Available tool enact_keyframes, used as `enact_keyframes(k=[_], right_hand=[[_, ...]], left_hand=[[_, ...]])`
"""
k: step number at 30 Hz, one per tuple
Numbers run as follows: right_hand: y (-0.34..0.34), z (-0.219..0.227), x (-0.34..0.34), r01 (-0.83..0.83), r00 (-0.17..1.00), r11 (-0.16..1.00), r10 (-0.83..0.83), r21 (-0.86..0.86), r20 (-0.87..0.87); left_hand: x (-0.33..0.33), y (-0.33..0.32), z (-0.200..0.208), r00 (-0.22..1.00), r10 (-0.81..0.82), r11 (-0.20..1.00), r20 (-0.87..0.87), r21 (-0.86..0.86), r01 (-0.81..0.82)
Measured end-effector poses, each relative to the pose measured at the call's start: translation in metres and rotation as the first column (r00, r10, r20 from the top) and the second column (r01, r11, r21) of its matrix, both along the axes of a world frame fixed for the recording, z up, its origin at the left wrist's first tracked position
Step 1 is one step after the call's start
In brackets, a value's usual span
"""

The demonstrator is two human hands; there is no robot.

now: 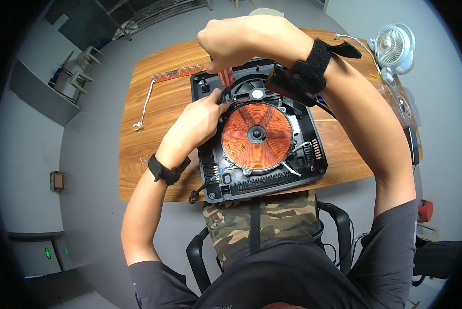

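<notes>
Induction cooktop [241, 186] on bench, cover off, screwdriver at upper left of coil

Cooktop is a black plastic housing lying open side up at the near edge of the wooden bench [133, 144], slightly rotated. Copper coil [241, 147] sits in the middle, round black hub at its centre. Black cooling fan [246, 87] with a white hub disc just beyond the coil, partly blocked by the arm gear.

Right hand [228, 44]: closed round the red-and-white handle of a screwdriver [225, 77], from above, tool near upright, shaft pointing down into the housing beside the fan. Tip too small to make out.

Left hand [200, 116]: over the housing's left wall, fingers reaching to the shaft's lower end. Can't tell whether they pinch anything.

Wiring: white lead [292, 168] loose over the coil's near right edge, blue wires at near left, black cord [195, 195] out at the near left corner.

Rest of bench: red circuit strip [177, 73] at far left with a white cable [146, 105] running from it; small screws [144, 159] near the left edge; small pale desk fan [393, 46] at far right.

Black straps on both wrists.
</notes>
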State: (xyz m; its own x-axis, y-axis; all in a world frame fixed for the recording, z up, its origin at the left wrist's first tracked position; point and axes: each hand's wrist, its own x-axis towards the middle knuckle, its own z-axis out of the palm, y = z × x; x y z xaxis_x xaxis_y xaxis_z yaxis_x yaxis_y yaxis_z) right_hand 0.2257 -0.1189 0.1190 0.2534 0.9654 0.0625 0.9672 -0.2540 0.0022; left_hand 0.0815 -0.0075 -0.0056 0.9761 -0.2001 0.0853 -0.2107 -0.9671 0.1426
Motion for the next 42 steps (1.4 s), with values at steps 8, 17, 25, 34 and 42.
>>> enact_keyframes(k=[8,17,25,34,42], right_hand=[[-0.012,0.005,-0.003,0.097,0.991,0.988,-0.107,-0.120,-0.086],[-0.003,0.011,-0.020,0.141,0.979,0.975,-0.163,-0.170,-0.123],[-0.014,0.012,-0.008,0.092,0.980,0.966,-0.131,-0.243,-0.151],[-0.007,0.016,-0.023,0.161,0.976,0.941,-0.197,-0.297,-0.095],[-0.025,0.006,-0.016,0.036,0.992,0.996,-0.046,-0.085,-0.119]], left_hand=[[-0.003,-0.003,0.002,0.999,0.037,0.999,-0.013,0.012,-0.037],[-0.003,-0.001,0.003,0.998,0.056,0.998,-0.035,0.006,-0.056],[-0.001,-0.003,0.004,0.999,0.051,0.998,-0.019,0.027,-0.050],[-0.001,-0.004,0.002,0.998,0.046,0.999,-0.051,0.013,-0.045],[-0.001,0.001,-0.001,0.999,0.031,0.999,-0.031,0.018,-0.030]])
